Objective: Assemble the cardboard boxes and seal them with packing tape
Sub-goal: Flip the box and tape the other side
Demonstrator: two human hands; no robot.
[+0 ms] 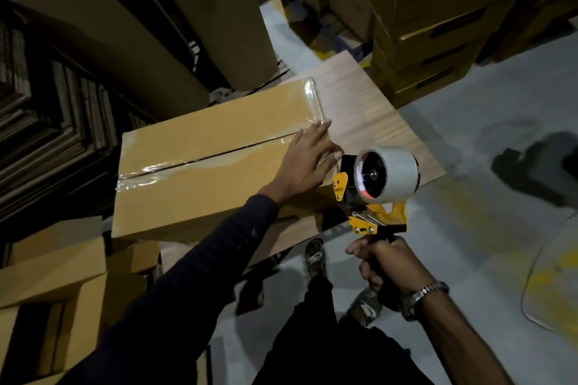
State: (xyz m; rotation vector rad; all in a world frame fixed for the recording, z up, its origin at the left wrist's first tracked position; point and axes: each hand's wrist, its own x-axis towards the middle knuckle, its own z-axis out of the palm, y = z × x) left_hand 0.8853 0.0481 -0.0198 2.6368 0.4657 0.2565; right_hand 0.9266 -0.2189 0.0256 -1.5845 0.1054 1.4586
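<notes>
A tan rectangular cardboard box (pixel 203 166) lay on the wooden tabletop (pixel 369 109), left hand (pixel 305 159) flat at its right end, right hand (pixel 380 262) gripping a yellow tape dispenser (pixel 375 187); a crooked pull risked wrinkling the seam

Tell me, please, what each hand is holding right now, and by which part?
The right hand grips the tape dispenser by its handle. The left hand holds nothing; it rests flat on the cardboard box.
</notes>
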